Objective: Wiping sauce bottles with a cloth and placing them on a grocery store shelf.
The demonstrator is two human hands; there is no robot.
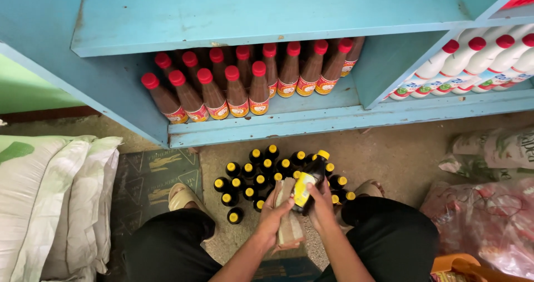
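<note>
White sacks (50, 204) lie stacked at the far left on the floor, beside a dark mat (150, 176). Above, a blue shelf (267, 123) holds brown bottles (245, 81) with red caps in two rows; the next bay to the right holds white bottles (473, 65), also red-capped, lying tilted.

On the floor just below the shelf stands a cluster of dark bottles (256, 176) with yellow caps (seen from above, mostly caps). The person crouches over them, knees in black.

The left hand (273, 215) is closed around a brown cloth (289, 221), pressing it against the lower side of a bottle (309, 183). The right hand (321, 201) is clamped on that same bottle at its base, fingers wrapped round the yellow label. The bottle is dark, yellow-capped, tilted with its cap pointing up and to the right, held just above the cluster.

Far right, plastic bags (489, 204) lie heaped on the floor, one clear, one reddish.
</note>
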